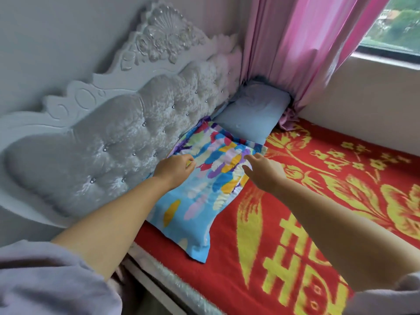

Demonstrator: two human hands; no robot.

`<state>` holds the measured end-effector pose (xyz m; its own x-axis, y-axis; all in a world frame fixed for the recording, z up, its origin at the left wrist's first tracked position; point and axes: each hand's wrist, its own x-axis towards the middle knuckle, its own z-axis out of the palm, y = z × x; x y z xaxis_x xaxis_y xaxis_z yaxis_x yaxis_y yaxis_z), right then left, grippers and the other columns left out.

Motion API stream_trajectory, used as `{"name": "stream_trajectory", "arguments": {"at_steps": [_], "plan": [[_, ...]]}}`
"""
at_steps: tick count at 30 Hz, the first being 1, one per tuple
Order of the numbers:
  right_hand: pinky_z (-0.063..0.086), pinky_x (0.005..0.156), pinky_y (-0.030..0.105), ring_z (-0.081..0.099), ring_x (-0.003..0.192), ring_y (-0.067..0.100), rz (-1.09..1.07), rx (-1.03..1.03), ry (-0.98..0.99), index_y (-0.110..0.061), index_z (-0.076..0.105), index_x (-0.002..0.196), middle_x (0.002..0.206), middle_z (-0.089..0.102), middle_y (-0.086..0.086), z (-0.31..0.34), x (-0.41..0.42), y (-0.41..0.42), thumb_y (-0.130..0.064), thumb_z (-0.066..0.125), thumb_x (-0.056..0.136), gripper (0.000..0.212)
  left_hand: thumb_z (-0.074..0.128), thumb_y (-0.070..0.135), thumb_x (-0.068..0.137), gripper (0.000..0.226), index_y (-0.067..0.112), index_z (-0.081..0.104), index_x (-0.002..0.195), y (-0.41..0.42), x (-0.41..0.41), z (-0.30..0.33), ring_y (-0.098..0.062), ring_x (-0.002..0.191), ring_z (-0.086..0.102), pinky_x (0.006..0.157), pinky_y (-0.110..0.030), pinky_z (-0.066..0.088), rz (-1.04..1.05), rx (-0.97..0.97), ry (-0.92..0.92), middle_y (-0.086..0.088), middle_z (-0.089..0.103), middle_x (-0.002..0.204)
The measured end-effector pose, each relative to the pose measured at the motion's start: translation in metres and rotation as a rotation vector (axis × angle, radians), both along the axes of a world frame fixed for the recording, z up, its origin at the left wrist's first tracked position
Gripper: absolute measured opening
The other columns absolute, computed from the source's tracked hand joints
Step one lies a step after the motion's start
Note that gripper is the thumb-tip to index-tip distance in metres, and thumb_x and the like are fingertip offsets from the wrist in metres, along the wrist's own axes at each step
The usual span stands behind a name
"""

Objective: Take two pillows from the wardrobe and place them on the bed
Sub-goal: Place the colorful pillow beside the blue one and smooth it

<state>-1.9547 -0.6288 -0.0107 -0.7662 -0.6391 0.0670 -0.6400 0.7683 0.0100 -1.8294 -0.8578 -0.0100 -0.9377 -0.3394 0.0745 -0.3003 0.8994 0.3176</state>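
Two pillows at the head of the bed (pixel 295 223)

Left hand (pixel 175 167) pinches the patterned pillow (pixel 200 201) by the headboard (pixel 102 144); right hand (pixel 263 169) rests open-fingered on it. Blue pillow (pixel 252 114) lies beyond. A tug could drag the patterned one off the near edge.

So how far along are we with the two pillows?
Both pillows are on the bed: the plain blue pillow lies by the curtain, the feather-print pillow beside the headboard. The left hand pinches its cover; the right hand touches it. Only straightening appears left.
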Motion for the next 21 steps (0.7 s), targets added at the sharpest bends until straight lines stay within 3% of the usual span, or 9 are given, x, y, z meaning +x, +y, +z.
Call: {"name": "stream_trajectory", "arguments": {"at_steps": [3,14,21], "plan": [[0.033,0.05,0.027,0.067,0.089,0.03,0.003,-0.01,0.024,-0.019,0.047,0.131,0.121,0.057,0.006,0.008,0.023,0.017,-0.04,0.036,0.101,0.038,0.042,0.037,0.096,0.031,0.022,0.06,0.117,0.015,0.031,0.015,-0.033,0.096,0.062,0.078,-0.036,0.047,0.022,-0.008,0.001,-0.01,0.069,0.106],[0.05,0.071,0.038,0.063,0.104,0.033,0.225,-0.017,-0.004,-0.02,0.043,0.136,0.127,0.056,0.006,0.03,0.131,0.04,-0.04,0.037,0.1,0.042,0.042,0.041,0.095,0.035,0.026,0.055,0.124,0.069,0.201,0.025,-0.032,0.109,0.061,0.089,-0.037,0.046,0.249,-0.074,-0.107,-0.012,0.067,0.117],[0.048,0.078,0.039,0.061,0.109,0.032,0.555,-0.038,0.035,-0.021,0.044,0.136,0.132,0.054,0.005,0.059,0.178,-0.002,-0.039,0.037,0.099,0.041,0.045,0.038,0.094,0.028,0.022,0.06,0.111,0.095,0.296,0.056,-0.033,0.098,0.064,0.078,-0.035,0.048,0.61,-0.086,0.077,-0.011,0.07,0.106]]}}
